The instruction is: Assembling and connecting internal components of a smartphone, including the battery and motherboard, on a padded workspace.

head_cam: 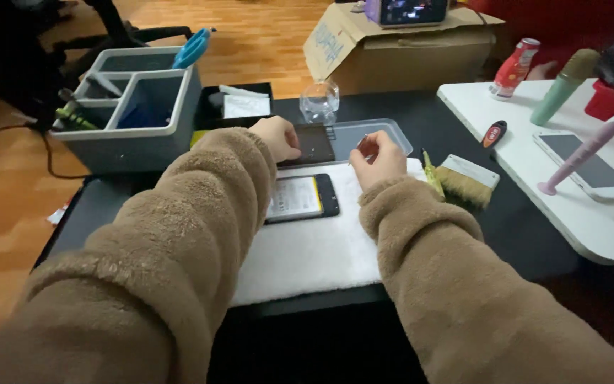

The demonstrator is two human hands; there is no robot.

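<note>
My left hand [278, 137] rests on the near left edge of a dark flat panel [315, 144] lying at the far end of a white mat [314, 245]. My right hand [376, 158] pinches a thin metal tool [358, 145] just right of that panel. An opened phone body [301, 198] showing a white battery lies on the mat between my two brown fleece sleeves.
A clear plastic tray [385, 132] and a glass [320, 102] stand behind the panel. A grey organiser [136, 107] is at far left, a brush [467, 182] to the right. A white side table [577, 213] holds a phone, a can and a green bottle.
</note>
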